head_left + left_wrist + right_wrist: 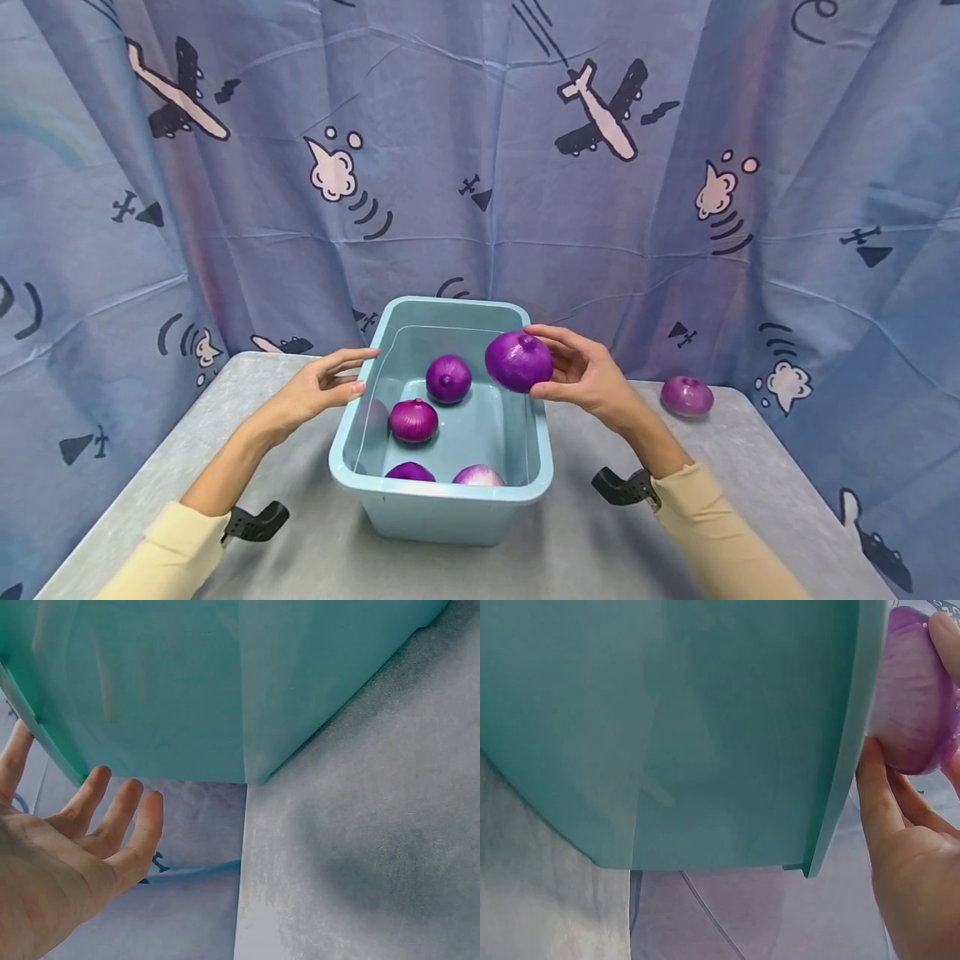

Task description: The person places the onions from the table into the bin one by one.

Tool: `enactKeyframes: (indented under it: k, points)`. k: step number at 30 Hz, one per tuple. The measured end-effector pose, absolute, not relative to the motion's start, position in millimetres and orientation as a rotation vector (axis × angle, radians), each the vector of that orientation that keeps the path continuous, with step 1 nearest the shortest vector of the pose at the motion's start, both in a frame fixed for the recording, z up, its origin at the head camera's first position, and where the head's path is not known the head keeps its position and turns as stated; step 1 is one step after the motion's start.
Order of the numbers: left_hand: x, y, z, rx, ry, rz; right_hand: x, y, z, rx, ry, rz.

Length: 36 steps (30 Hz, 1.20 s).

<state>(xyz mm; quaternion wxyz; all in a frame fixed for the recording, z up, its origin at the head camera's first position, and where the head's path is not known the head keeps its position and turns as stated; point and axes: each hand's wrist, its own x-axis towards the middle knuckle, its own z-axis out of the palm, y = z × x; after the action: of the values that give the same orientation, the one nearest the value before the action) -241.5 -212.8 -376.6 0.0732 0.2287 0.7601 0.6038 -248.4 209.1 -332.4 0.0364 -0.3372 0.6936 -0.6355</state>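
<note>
My right hand (588, 371) grips a purple onion (517, 362) between thumb and fingers, over the right rim of a light blue plastic bin (442, 517). In the right wrist view the onion (913, 697) shows a paler side just past the rim. At the bin's left rim is my left hand (318, 385), its fingers loosely extended and the fingertips right at the edge. Inside the bin lie several onions: a dark purple onion (448, 379) farther back, a redder onion (413, 421) at left, and two near the front, partly hidden by the front wall.
Another purple onion (687, 396) lies on the grey table (585, 533) at the back right, outside the bin. Behind the table hangs a blue curtain (480, 208) with airplane prints. Black wrist mounts (257, 522) hang below both forearms.
</note>
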Motion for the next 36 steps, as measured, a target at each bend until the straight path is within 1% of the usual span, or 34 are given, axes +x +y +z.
enactKeyframes:
  k: [6,13,22,36]
  points:
    - [-242.0,-213.1,-377.4,0.687,2.270,1.820,-248.2,208.3,-334.2,-1.068,2.145,-1.932]
    - [-242.7,-212.8,-377.8,0.683,2.278,1.812,-245.5,221.9,-335.5,-1.090,2.167,-1.973]
    - [-242.2,-212.9,-378.3,0.680,2.279,1.813,-241.7,251.6,-347.6,-0.930,2.366,-1.935]
    - [-241.0,-212.8,-378.4,0.678,2.295,1.798,-239.7,312.8,-389.9,-0.591,2.634,-1.815]
